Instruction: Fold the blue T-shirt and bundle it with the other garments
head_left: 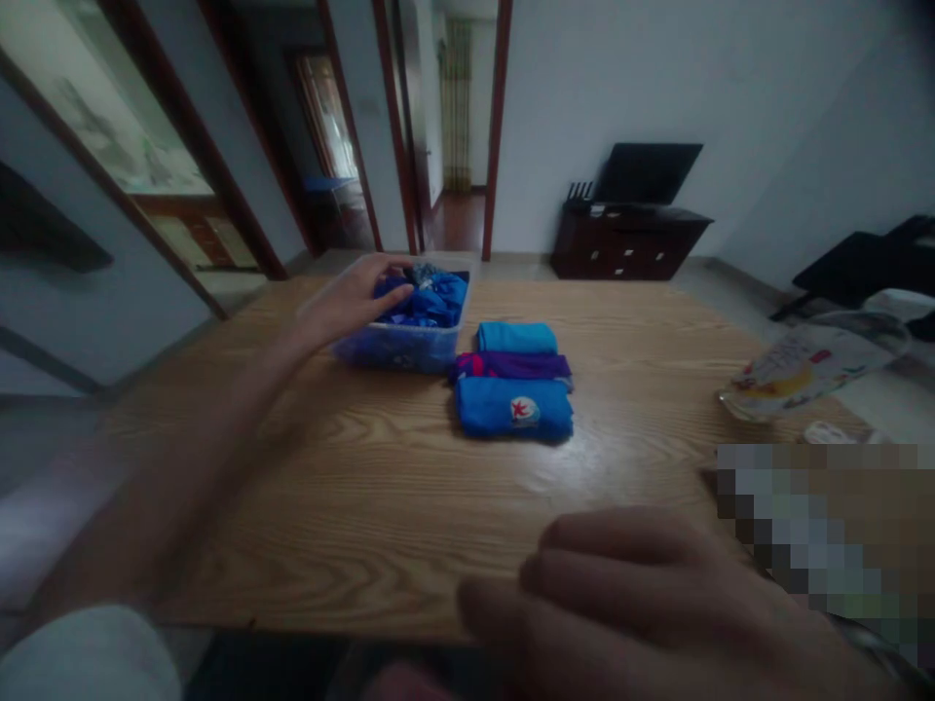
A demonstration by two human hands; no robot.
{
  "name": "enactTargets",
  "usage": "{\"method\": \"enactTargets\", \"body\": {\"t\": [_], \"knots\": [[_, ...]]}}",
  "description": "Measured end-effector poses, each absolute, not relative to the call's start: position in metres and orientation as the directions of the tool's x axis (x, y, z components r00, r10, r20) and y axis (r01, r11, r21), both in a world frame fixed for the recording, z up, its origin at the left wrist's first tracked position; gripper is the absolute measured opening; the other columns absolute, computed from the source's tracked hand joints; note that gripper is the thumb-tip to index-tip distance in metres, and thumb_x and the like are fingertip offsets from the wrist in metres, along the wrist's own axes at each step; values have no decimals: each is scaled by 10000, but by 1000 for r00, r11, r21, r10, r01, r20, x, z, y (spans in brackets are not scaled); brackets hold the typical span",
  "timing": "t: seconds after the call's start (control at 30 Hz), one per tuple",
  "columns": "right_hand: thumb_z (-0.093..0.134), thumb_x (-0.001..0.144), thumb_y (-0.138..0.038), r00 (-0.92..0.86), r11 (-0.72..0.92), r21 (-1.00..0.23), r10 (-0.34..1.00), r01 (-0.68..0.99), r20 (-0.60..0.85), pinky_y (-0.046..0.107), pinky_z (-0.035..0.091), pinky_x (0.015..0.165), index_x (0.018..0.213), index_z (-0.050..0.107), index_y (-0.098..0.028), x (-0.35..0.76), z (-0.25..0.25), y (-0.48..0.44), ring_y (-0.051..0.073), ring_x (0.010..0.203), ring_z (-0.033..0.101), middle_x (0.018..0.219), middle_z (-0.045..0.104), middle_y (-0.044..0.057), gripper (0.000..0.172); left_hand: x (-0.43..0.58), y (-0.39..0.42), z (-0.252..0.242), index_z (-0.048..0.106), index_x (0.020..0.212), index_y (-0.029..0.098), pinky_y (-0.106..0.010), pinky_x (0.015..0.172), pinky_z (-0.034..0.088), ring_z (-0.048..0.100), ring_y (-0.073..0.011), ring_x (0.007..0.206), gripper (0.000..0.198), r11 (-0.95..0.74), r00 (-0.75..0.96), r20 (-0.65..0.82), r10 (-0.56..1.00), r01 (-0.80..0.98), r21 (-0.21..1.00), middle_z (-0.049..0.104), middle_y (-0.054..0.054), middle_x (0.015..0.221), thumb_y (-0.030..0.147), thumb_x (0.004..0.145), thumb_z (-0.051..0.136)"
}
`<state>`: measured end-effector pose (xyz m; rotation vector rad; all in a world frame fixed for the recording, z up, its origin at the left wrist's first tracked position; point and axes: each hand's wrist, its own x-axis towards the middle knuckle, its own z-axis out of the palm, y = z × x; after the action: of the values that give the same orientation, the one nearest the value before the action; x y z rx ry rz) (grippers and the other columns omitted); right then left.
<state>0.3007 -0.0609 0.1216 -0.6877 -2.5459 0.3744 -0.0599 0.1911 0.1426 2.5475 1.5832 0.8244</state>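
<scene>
My left hand [357, 295] reaches over the near left of a clear plastic box [398, 346]. Its thumb and fingers are apart and rest on or just above the crumpled blue cloth [434, 297] inside; contact is hard to tell. My right hand [628, 594] is large and blurred in the foreground, above the table's near edge. Its fingers lie side by side, loosely bent, and nothing shows in them. Right of the box lie three rolled cloths in a row: a light blue roll [517, 338], a purple roll with red [515, 367], and a blue roll with a badge [511, 409].
The wooden table [351, 487] carries a printed plastic bag [796, 375] at the right, with a small white item [825, 431] beside it. A pixelated area covers the lower right. Beyond stand a dark cabinet [628, 243] with a screen [650, 173], and open doorways.
</scene>
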Motion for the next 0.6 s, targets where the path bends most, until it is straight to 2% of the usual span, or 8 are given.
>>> {"method": "enactTargets", "body": {"t": [0.07, 0.13, 0.23, 0.33, 0.4, 0.47, 0.53, 0.6], "knots": [[520, 1071, -326, -804, 874, -291, 475, 388, 356, 324, 614, 717, 1470, 640, -392, 311, 114, -31, 189, 764, 722, 860, 781, -8, 422, -56, 142, 145, 558, 1453, 253, -386, 1152, 485, 625, -222, 1306, 506, -531, 304, 550, 778, 786, 317, 635, -30, 1468, 550, 1044, 549], [438, 1082, -196, -768, 860, -190, 509, 474, 389, 319, 592, 721, 1442, 659, -265, 327, 94, 4, 183, 763, 728, 909, 792, 42, 428, -51, 102, 139, 622, 1338, 279, -380, 1140, 495, 656, -216, 1250, 382, -544, 236, 633, 737, 763, 348, 703, 6, 1354, 525, 1056, 549], [499, 1099, -264, -633, 733, -66, 626, 677, 457, 454, 591, 965, 1346, 696, -202, 358, 51, 56, 282, 1105, 724, 1237, 764, 149, 323, -37, 75, 112, 672, 1243, 342, -382, 1050, 561, 709, -217, 1149, 289, -530, 263, 525, 809, 713, 459, 758, 26, 1209, 503, 1064, 513], [554, 1091, -381, -623, 682, -33, 686, 731, 376, 590, 486, 1153, 1510, 578, -201, 379, 11, 89, 356, 1393, 579, 1532, 601, 191, 458, -8, 77, 76, 681, 1309, 363, -447, 1125, 533, 680, -246, 1251, 335, -595, 467, 378, 799, 705, 386, 746, -18, 1288, 492, 1068, 487], [572, 1078, -461, -614, 663, -48, 716, 747, 333, 592, 474, 1173, 1627, 435, -210, 383, -8, 95, 361, 1455, 526, 1626, 504, 197, 619, 17, 81, 52, 589, 1483, 341, -462, 1232, 451, 568, -253, 1435, 445, -659, 562, 355, 747, 694, 290, 654, -56, 1491, 500, 1088, 458], [577, 1069, -511, -602, 654, -72, 728, 753, 328, 571, 477, 1174, 1641, 394, -207, 381, -16, 92, 356, 1479, 500, 1664, 445, 204, 674, 42, 86, 32, 446, 1622, 287, -468, 1308, 358, 415, -260, 1578, 595, -681, 598, 347, 723, 701, 212, 483, -93, 1677, 557, 1092, 441], [565, 1072, -533, -604, 655, -54, 724, 754, 333, 563, 456, 1180, 1561, 483, -194, 377, -12, 90, 360, 1475, 490, 1652, 451, 205, 601, 65, 93, 14, 352, 1679, 203, -500, 1349, 268, 251, -298, 1661, 756, -672, 609, 316, 727, 725, 151, 301, -150, 1774, 638, 1069, 452], [503, 1102, -519, -622, 656, -4, 717, 754, 315, 552, 447, 1155, 1411, 603, -199, 372, 2, 97, 349, 1379, 556, 1556, 554, 185, 456, 83, 105, -1, 308, 1691, 117, -546, 1356, 215, 161, -361, 1678, 908, -647, 612, 238, 754, 755, 106, 212, -220, 1785, 708, 1027, 492]]}}
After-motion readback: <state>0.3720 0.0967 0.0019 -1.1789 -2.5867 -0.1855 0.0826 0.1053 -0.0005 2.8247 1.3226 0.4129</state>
